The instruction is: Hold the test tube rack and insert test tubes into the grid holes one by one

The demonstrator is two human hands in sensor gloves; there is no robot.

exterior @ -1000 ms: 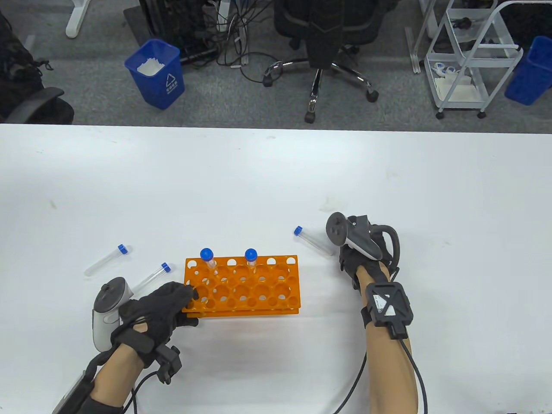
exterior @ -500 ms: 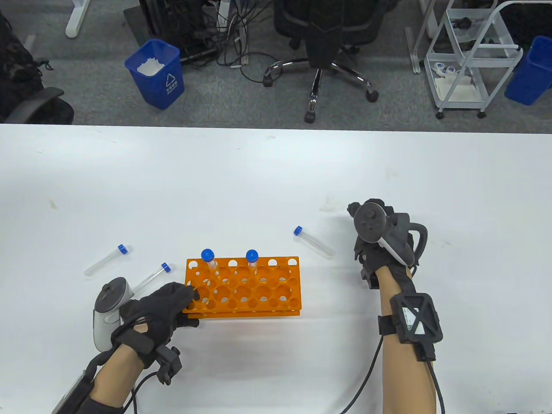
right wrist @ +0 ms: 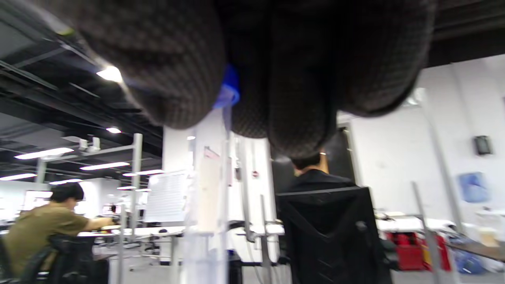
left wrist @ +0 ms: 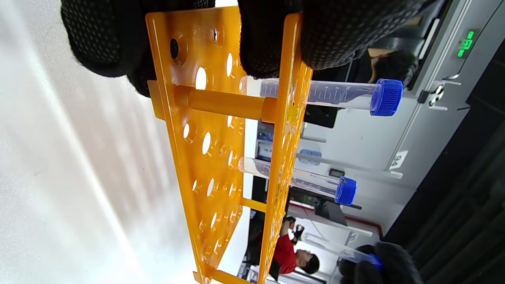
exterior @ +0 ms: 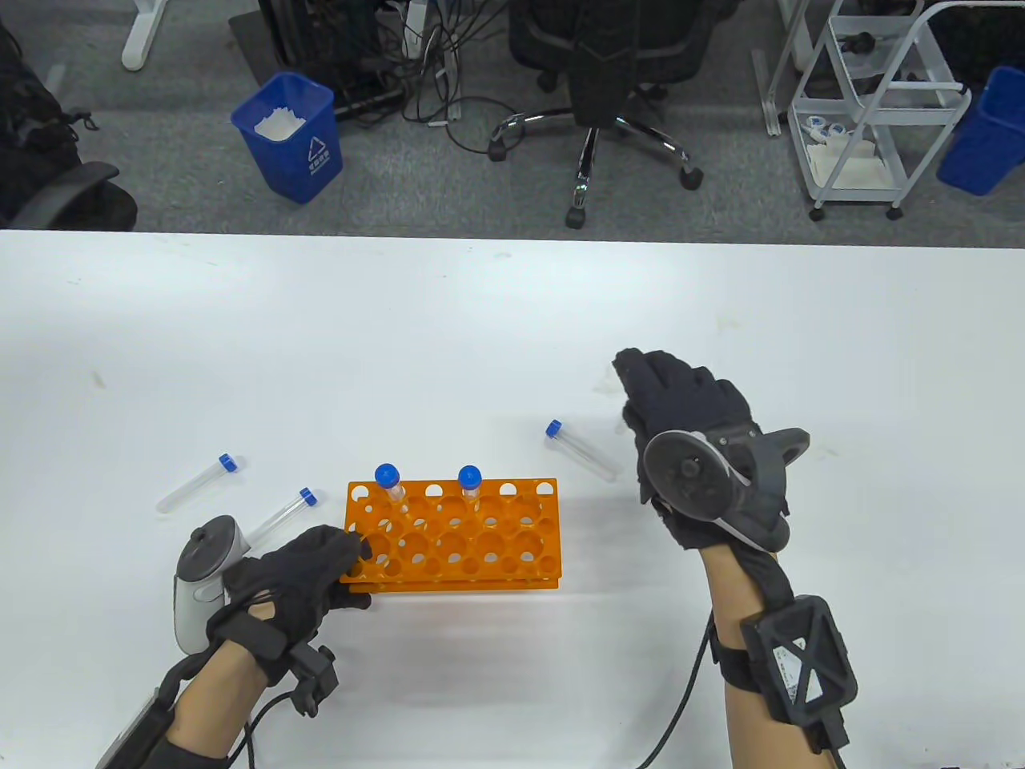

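Note:
The orange rack stands on the white table. Two blue-capped tubes stand in its back row; the left wrist view shows them too. My left hand grips the rack's left end, with fingers over the top plate. My right hand is raised right of the rack. In the right wrist view its fingers pinch a clear tube by its blue cap. The table view hides that tube. Another tube lies between the rack and the right hand.
Two more tubes lie on the table left of the rack, just beyond my left hand. Past the table's far edge are a blue bin, an office chair and a white cart.
My right hand has lifted off the table and moved back and right, turning so its tracker faces the camera. The left hand, the rack and the lying tubes have not moved.

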